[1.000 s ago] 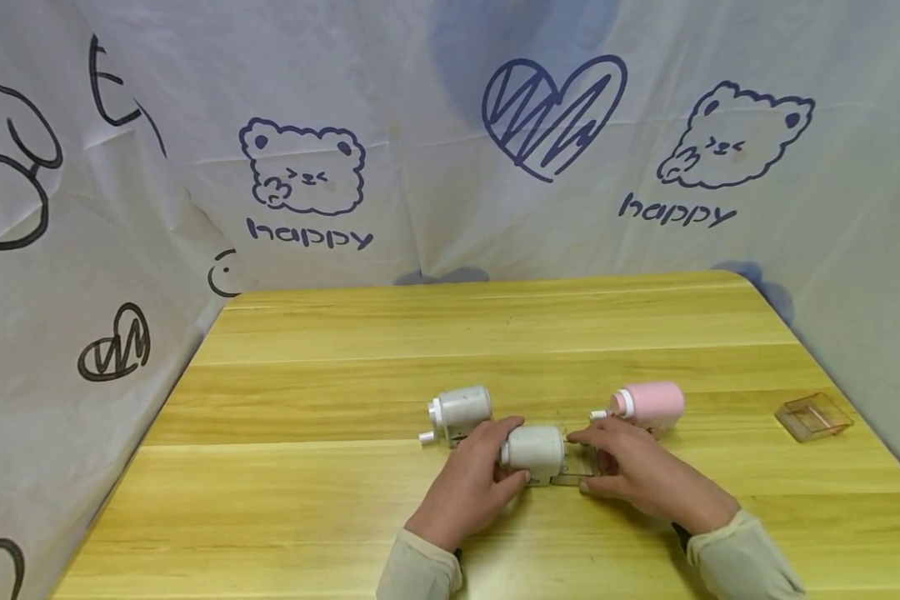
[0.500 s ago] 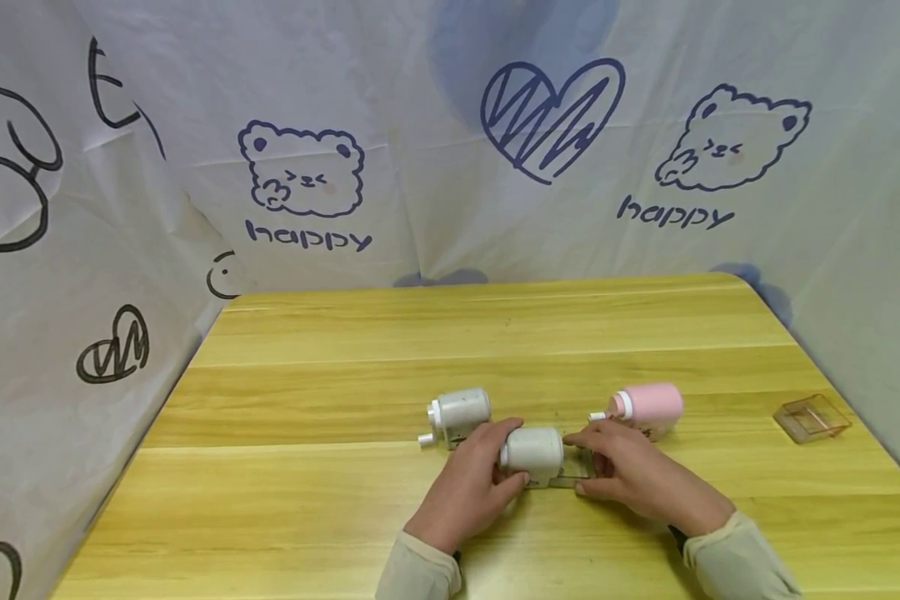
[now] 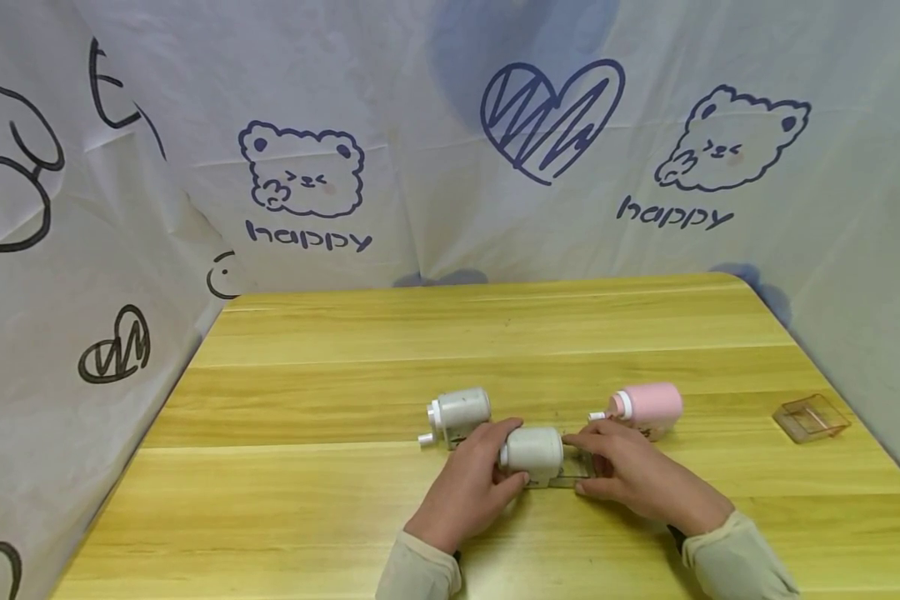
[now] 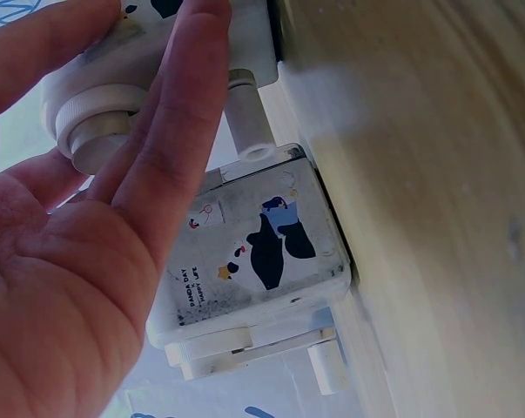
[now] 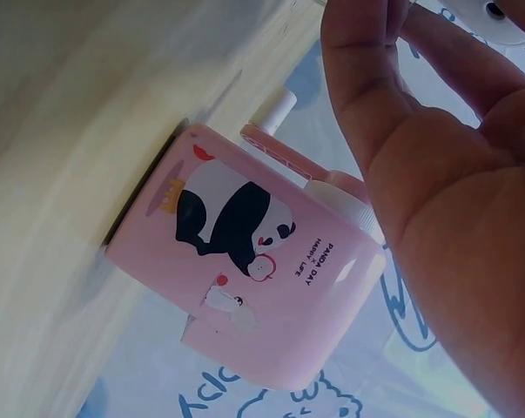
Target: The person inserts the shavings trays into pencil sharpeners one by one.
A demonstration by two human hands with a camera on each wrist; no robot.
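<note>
A white pencil sharpener lies on its side on the wooden table. My left hand grips its left end, thumb in front and fingers behind; the left wrist view shows its fingers lying over the sharpener's knob. My right hand pinches a clear drawer that sticks out of the sharpener's right side at its base. In the right wrist view the right hand's palm fills the right side, and only a corner of the white sharpener shows.
A second white sharpener with a panda sticker lies just behind my left hand. A pink sharpener, also with a panda sticker, lies behind my right hand. A loose clear drawer sits near the table's right edge.
My right hand and the clear drawer have shifted slightly left, towards the white sharpener. The left hand has kept still.
</note>
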